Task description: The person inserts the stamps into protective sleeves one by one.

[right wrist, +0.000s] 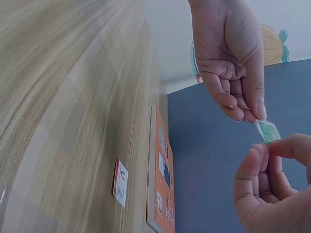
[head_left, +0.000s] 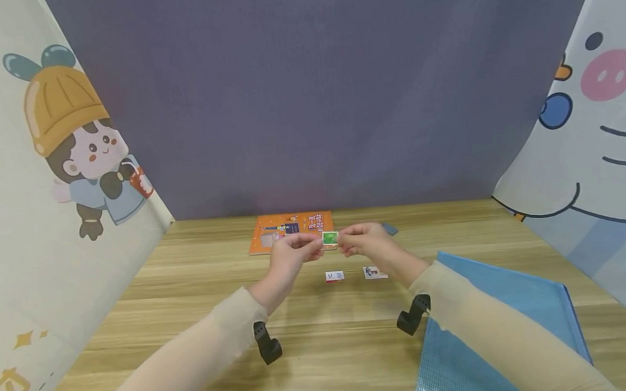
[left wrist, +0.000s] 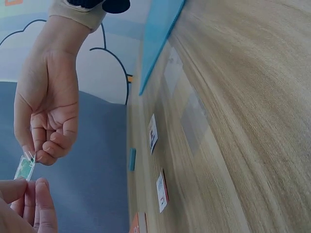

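A small green card (head_left: 330, 237) with a white border is raised above the table between both hands. My left hand (head_left: 292, 258) pinches its left edge between thumb and fingers. On the opposite edge, my right hand (head_left: 374, 244) pinches it the same way. Clear film shows along the edge of the card (left wrist: 25, 167) in the left wrist view. Below the hands lie two more small cards: a white one with a red edge (head_left: 335, 276) and one with a printed figure (head_left: 374, 272), partly hidden by the right hand.
An orange book (head_left: 262, 233) lies at the back of the wooden table (head_left: 202, 307), beyond the left hand. A small grey-blue object (head_left: 390, 229) sits behind the right hand. The blue mesh folder (head_left: 536, 302) lies under the right forearm. Clear film pieces (left wrist: 194, 124) rest nearer the front.
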Motion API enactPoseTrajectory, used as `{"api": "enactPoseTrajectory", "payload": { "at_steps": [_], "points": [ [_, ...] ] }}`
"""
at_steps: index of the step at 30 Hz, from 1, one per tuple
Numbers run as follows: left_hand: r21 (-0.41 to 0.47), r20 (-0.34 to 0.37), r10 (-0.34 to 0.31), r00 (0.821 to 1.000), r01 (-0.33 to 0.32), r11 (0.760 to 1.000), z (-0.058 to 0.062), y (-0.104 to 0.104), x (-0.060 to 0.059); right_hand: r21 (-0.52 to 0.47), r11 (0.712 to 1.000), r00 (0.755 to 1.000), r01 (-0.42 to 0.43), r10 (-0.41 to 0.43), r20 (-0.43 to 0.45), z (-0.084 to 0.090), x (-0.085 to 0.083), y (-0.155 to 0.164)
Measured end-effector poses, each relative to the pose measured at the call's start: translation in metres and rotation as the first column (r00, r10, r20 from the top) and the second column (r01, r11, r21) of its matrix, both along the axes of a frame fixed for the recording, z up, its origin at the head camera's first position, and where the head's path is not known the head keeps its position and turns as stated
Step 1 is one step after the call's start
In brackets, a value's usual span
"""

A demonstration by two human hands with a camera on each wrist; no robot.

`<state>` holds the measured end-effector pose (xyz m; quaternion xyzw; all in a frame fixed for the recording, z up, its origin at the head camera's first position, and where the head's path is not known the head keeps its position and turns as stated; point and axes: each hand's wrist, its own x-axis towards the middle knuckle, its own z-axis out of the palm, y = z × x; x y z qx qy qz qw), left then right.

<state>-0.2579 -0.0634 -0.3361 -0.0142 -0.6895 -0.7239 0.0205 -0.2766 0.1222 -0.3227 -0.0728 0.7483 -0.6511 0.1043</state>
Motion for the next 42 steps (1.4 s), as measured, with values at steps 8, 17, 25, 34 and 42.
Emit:
{"api": "enactPoseTrajectory", "payload": {
  "at_steps": [8, 17, 25, 34, 42],
  "points": [
    [-0.008, -0.021, 0.016, 1.000, -0.016, 1.000, -0.0005, 0.0012, 0.0019, 0.003, 1.000, 1.000, -0.005, 0.005, -0.005, -0.0004, 0.0001, -0.0002],
    [-0.021, -0.027, 0.023, 0.999, -0.024, 1.000, -0.0014, 0.0012, 0.0023, 0.015, 1.000, 1.000, -0.006, 0.007, -0.014, -0.0012, -0.0008, -0.0010],
    [-0.033, -0.016, 0.025, 1.000, -0.025, 0.999, 0.0004, 0.0015, 0.0040, 0.012, 1.000, 1.000, -0.004, 0.004, -0.001, -0.0010, 0.0008, -0.0018],
    [-0.004, -0.013, 0.043, 0.999, -0.043, 0.999, -0.0002, 0.0006, 0.0027, -0.081, 0.993, 0.996, -0.089, 0.088, -0.019, 0.0008, 0.0005, 0.0015],
    [0.018, 0.026, 0.053, 0.998, -0.053, 0.998, -0.0011, -0.0020, 0.0028, -0.069, 0.991, 0.993, -0.111, 0.108, -0.049, -0.0015, -0.0004, 0.0013]
  ]
}}
